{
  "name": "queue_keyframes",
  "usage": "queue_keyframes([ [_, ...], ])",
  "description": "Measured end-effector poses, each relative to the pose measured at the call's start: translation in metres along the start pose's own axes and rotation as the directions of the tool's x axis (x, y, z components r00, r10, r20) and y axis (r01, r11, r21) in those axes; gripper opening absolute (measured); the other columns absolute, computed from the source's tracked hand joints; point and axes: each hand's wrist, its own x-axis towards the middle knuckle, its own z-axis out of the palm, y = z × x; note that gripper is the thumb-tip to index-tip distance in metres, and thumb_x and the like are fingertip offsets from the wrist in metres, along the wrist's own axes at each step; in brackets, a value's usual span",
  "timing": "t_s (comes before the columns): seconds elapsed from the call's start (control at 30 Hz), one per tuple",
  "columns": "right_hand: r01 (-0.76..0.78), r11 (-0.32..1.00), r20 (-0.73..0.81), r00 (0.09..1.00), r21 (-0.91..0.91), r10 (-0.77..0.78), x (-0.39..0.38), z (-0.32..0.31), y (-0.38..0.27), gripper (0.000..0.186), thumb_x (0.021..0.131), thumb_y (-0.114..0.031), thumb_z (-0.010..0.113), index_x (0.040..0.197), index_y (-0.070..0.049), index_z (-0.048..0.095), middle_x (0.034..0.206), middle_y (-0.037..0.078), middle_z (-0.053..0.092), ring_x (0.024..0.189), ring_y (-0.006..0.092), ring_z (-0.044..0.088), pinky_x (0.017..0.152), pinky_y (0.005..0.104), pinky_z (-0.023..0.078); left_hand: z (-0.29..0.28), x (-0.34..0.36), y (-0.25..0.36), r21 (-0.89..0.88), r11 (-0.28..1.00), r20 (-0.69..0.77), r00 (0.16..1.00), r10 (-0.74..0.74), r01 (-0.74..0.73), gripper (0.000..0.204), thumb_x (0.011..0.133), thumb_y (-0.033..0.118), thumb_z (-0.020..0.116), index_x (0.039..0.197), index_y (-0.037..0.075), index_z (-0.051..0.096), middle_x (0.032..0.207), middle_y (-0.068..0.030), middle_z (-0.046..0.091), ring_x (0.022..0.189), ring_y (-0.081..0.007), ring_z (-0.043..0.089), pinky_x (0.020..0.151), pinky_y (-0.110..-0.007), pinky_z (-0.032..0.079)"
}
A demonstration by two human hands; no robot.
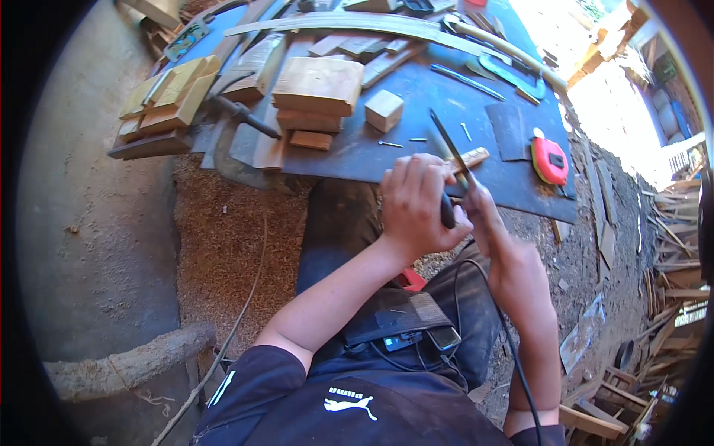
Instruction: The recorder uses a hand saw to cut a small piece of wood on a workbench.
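Observation:
My left hand [415, 207] is closed, its fingers curled round the near end of a small wooden piece [474, 157] above the bench's front edge. My right hand [515, 266], slightly blurred, is closed on a dark, narrow, blade-like tool [443, 134] that slants away to the left and crosses the wood. Whether it is a file or a knife I cannot tell. A rounded black part [448, 211] shows between the two hands; what it belongs to is partly hidden. Several nails [465, 131] and a wooden cube [384, 111] lie just beyond the hands.
The blue-topped bench [335, 165] carries stacked wood blocks [318, 83], a clamp [242, 115], a long wooden strip [342, 22], a light-blue hacksaw frame [513, 73], a dark sandpaper-like sheet [509, 131] and a red tape measure [550, 160]. A cable [508, 327] runs along my right arm.

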Motion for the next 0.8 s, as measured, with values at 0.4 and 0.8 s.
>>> queue_keyframes([
  [0.4, 0.014, 0.998, -0.006, 1.000, 0.057, -0.014, 0.011, 0.010, 0.002, 0.072, 0.093, 0.003, 0.050, 0.160, -0.017, 0.032, 0.094, 0.028, 0.069, 0.078, 0.0438, 0.069, 0.064, 0.0509, 0.049, 0.000, -0.002, 0.001, -0.008, 1.000, -0.024, 0.999, -0.021, 0.021, 0.038, 0.067, 0.039, 0.063, 0.092, 0.011, 0.054, 0.099, -0.0119, 0.059, 0.090, -0.0310, 0.057, 0.077, -0.044, 0.039],
  [0.8, -0.195, 0.977, 0.069, 0.980, 0.090, 0.189, -0.042, -0.005, 0.023, 0.083, 0.085, 0.013, 0.047, 0.161, -0.015, 0.027, 0.104, 0.031, 0.065, 0.084, 0.0455, 0.068, 0.072, 0.0383, 0.055, -0.001, -0.002, 0.001, -0.013, 1.000, -0.008, 1.000, -0.010, 0.010, 0.041, 0.068, 0.039, 0.065, 0.094, 0.010, 0.054, 0.100, -0.0127, 0.058, 0.092, -0.0309, 0.056, 0.078, -0.044, 0.039],
])
